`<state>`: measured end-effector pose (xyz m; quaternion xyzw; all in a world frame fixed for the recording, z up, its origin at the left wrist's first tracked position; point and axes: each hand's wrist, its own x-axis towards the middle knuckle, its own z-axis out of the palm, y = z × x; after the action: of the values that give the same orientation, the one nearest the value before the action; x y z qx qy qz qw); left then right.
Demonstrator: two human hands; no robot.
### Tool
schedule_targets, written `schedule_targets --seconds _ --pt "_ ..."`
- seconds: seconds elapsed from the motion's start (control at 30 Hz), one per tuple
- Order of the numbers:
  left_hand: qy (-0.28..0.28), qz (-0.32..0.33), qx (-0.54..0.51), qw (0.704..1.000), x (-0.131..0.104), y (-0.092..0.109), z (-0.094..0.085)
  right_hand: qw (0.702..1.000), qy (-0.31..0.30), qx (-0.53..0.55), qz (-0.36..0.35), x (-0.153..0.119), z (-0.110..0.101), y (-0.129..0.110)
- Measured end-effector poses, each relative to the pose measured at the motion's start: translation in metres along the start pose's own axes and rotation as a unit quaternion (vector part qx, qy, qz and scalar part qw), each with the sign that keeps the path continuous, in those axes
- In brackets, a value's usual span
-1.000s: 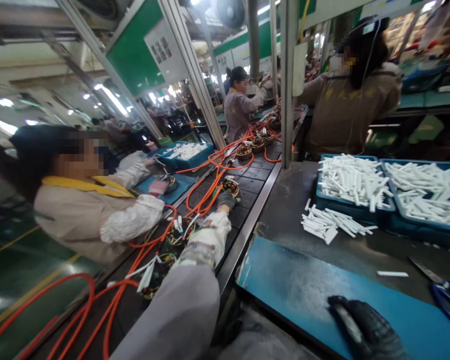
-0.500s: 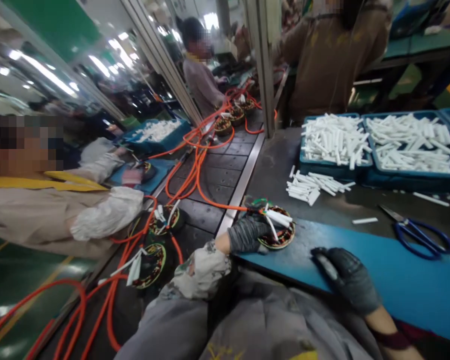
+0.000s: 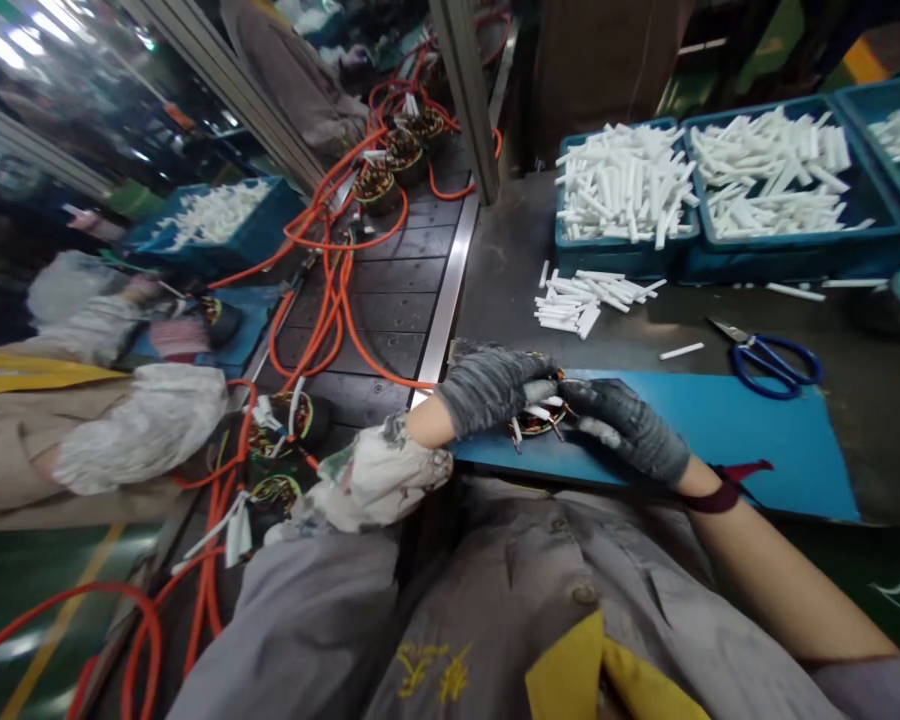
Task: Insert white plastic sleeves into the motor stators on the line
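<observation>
A round wound coil part (image 3: 541, 418) with white sleeves and coloured wires sits at the near left of the blue mat (image 3: 757, 440). Over its left and top side lies my left hand (image 3: 495, 388), in a grey glove, fingers closed on the part. My right hand (image 3: 626, 425), gloved too, touches the part's right edge with its fingers bent together at the wires; what they pinch is too small to make out. An orange cable (image 3: 379, 368) runs up to the part behind my left hand.
Blue bins (image 3: 626, 255) of white tubes stand at the back right, with loose white tubes (image 3: 589, 300) before them. Blue-handled scissors (image 3: 772, 365) lie beyond the mat. Leftward, a conveyor (image 3: 390, 330) carries more coils and orange cables. A co-worker's sleeve (image 3: 146, 425) is at far left.
My right hand has moved left from over the mat to the coil part. My left hand has shifted over the part's top. The view has tilted down and turned right.
</observation>
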<state>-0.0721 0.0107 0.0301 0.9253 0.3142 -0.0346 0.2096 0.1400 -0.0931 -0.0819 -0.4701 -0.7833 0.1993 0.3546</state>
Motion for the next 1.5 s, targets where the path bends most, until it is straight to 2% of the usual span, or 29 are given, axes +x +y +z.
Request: schedule_targets --seconds 0.07,0.13,0.2,0.3,0.4,0.57,0.67,0.8,0.9,1.0,1.07,1.13,1.2,1.27,1.33,1.4,1.47,1.5 --pt "-0.092 -0.001 0.053 0.994 0.017 -0.001 0.001 0.999 -0.037 0.015 -0.020 0.011 -0.001 0.004" --pt "-0.127 0.000 0.085 0.988 0.021 -0.006 0.000 0.997 -0.059 0.030 -0.028 0.022 -0.002 0.008" --pt "-0.119 -0.006 0.100 0.988 0.014 -0.013 -0.002 0.995 -0.077 0.052 -0.033 0.033 -0.002 0.010" --pt "-0.071 -0.039 0.088 0.993 -0.003 -0.023 0.000 0.991 -0.090 0.088 -0.041 0.049 -0.001 0.009" --pt "-0.043 -0.035 -0.028 0.998 -0.016 -0.030 0.013 0.989 -0.081 0.119 -0.021 0.059 0.002 0.004" --pt "0.022 -0.015 -0.202 0.979 -0.022 -0.038 0.033 0.971 -0.082 0.204 0.093 0.061 0.008 -0.003" --pt "0.017 0.001 -0.258 0.966 -0.023 -0.045 0.036 0.971 -0.078 0.190 0.126 0.061 0.012 -0.003" --pt "-0.023 0.005 -0.309 0.951 -0.022 -0.052 0.029 0.976 -0.089 0.161 0.121 0.060 0.010 -0.001" --pt "-0.066 -0.009 -0.253 0.965 -0.011 -0.044 0.019 0.975 -0.102 0.160 0.116 0.061 0.007 0.000" --pt "-0.099 -0.039 -0.088 0.990 0.006 -0.021 0.012 0.981 -0.051 0.155 0.102 0.058 0.004 0.003" --pt "-0.114 -0.046 0.018 0.992 0.016 -0.004 0.011 0.981 -0.011 0.170 0.091 0.049 0.000 0.006" --pt "-0.079 -0.030 0.084 0.993 0.021 0.005 0.012 0.980 0.025 0.168 0.101 0.034 -0.007 0.010" --pt "-0.027 0.014 0.082 0.996 0.022 0.002 0.013 0.980 0.057 0.136 0.131 0.015 -0.015 0.010" --pt "-0.007 0.049 0.022 0.999 0.025 -0.011 0.013 0.978 0.085 0.101 0.160 -0.001 -0.020 0.007" --pt "-0.013 0.023 -0.037 0.999 0.034 -0.027 0.013 0.976 0.096 0.094 0.170 -0.011 -0.020 0.002" --pt "0.003 -0.042 -0.059 0.997 0.045 -0.039 0.014 0.977 0.097 0.097 0.162 -0.013 -0.016 -0.004" --pt "0.023 -0.078 -0.084 0.993 0.051 -0.044 0.015 0.980 0.100 0.095 0.140 -0.010 -0.008 -0.009" --pt "0.038 -0.074 -0.102 0.991 0.050 -0.045 0.015 0.982 0.103 0.093 0.126 -0.008 -0.003 -0.011"
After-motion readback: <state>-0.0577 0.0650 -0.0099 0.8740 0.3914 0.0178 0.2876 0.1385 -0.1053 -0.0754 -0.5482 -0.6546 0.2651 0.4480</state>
